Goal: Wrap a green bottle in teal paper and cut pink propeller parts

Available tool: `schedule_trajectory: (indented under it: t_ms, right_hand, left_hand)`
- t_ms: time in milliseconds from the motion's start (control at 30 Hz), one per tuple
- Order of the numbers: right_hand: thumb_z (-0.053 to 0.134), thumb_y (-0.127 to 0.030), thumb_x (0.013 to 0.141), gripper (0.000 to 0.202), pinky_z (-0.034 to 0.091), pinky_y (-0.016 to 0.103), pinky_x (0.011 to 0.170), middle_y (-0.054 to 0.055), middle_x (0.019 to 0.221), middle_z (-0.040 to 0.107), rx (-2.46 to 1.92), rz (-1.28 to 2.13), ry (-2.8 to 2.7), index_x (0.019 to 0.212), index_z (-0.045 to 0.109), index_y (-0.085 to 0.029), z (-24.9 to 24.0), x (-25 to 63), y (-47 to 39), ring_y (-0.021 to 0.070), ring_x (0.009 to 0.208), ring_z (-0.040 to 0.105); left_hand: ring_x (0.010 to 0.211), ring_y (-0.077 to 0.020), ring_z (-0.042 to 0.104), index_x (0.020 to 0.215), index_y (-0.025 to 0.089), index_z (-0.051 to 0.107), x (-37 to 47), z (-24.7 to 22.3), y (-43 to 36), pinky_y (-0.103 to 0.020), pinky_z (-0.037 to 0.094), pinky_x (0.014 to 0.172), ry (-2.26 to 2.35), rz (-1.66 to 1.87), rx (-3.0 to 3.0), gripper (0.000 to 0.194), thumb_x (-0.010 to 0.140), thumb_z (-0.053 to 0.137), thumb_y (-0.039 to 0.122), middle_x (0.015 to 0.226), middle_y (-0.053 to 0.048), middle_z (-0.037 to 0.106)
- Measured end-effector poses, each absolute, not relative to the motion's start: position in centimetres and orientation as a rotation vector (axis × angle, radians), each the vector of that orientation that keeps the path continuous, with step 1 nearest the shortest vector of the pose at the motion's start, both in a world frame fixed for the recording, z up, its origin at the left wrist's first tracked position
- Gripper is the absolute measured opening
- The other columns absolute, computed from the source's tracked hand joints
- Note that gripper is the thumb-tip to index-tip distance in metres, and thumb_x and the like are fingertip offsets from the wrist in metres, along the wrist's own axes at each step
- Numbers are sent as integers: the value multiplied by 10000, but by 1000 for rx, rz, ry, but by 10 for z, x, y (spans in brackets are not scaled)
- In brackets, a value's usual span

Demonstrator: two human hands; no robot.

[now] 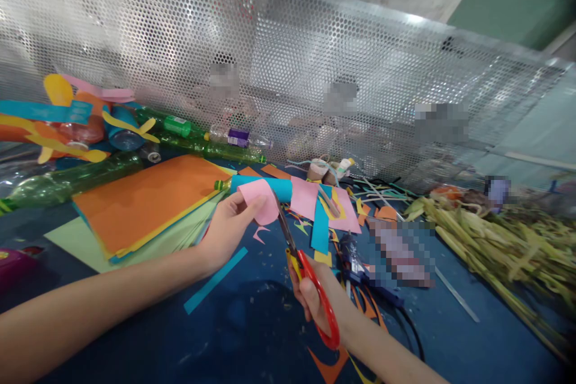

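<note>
Pink paper, with a rounded edge, is pinched in my left hand. The thumb lies flat on its face and the fingers are drawn in behind, with no gap beyond the paper's thickness. This grip appears chosen to keep the curve exposed on the side towards the blades. My right hand is closed around the handles of the red-handled scissors, which point up and away from me, tips at the paper's right edge. The blades lie close together; whether they meet fully I cannot tell.

Just below the paper is a curved pink offcut; nearer me, a blue strip lies flat on the dark blue table. Directly behind the paper, a blue-wrapped bottle rests on its side, partly hidden. To its right are a pink sheet and a hanging-shaped blue piece, flat among scraps. A glue gun lies beyond my right hand, presumably within reach by design.

To the left, orange sheets overlie pale green sheets, apparently stacked to save space. Green bottles lie beyond, plant husks at far right. A perforated metal screen stands behind.
</note>
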State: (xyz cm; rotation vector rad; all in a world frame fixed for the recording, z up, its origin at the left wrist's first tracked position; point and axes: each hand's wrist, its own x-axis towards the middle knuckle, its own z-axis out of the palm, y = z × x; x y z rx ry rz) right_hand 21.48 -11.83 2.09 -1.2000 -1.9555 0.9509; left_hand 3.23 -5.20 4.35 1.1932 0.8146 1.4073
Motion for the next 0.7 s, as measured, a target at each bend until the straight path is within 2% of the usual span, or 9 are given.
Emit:
schedule_trajectory:
  t_ms: [233, 467, 700]
  right_hand:
    - [254, -740, 766, 553, 252, 214, 387, -38, 529, 380, -1210, 928, -1968, 688, 375, -206, 24, 213, -119, 83, 429, 340]
    - [262, -775, 730, 585, 266, 213, 406, -36, 525, 373, -1225, 851, -1987, 666, 375, -205, 28, 211, -117, 95, 463, 361]
    - [295, -769, 727, 585, 289, 209, 403, -30, 529, 395, -1240, 874, -1983, 678, 405, -197, 22, 214, -114, 99, 470, 387]
  left_hand:
    - [657, -138, 602, 1057, 154, 630, 32, 44, -50, -226, 452, 549, 840, 1420, 1218, 307, 778, 602, 278, 869, -41, 695]
    - [830, -165, 617, 1042, 153, 638, 31, 46, -51, -267, 474, 753, 825, 1436, 1231, 279, 782, 596, 245, 953, -54, 686]
    - [819, -165, 610, 1052, 150, 631, 32, 45, -51, -263, 475, 716, 822, 1445, 1242, 286, 794, 587, 265, 945, -60, 682]
